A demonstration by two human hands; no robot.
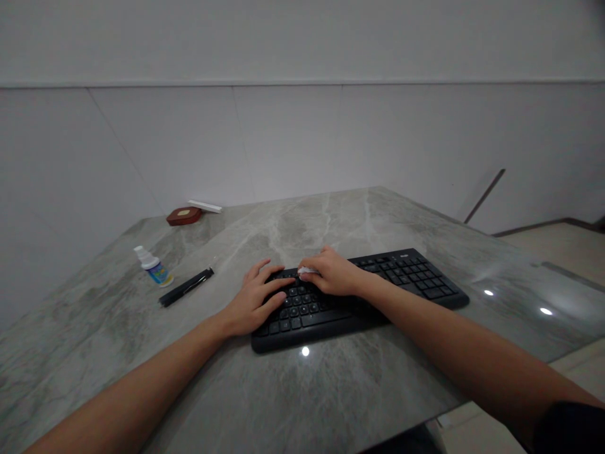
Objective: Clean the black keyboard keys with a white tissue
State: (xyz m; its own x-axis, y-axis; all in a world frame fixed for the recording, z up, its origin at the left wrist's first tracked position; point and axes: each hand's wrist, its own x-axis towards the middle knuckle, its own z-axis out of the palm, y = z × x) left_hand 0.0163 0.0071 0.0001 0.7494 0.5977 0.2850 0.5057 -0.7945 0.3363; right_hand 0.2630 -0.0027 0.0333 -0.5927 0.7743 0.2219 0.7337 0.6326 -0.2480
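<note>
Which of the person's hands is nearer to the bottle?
Left. The left hand is right of the bottle, over the keyboard; the right hand is farther right, nearer the keyboard's middle.

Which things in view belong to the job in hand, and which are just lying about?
In the job, judging by touch:
Black rectangular plastic keyboard, left hand on it
Small white scrap, pinched in the right hand

Apparently lying about:
White-capped bottle with blue label (possibly related)
Slim black object
Reddish-brown rounded case
Thin white flat strip
</note>
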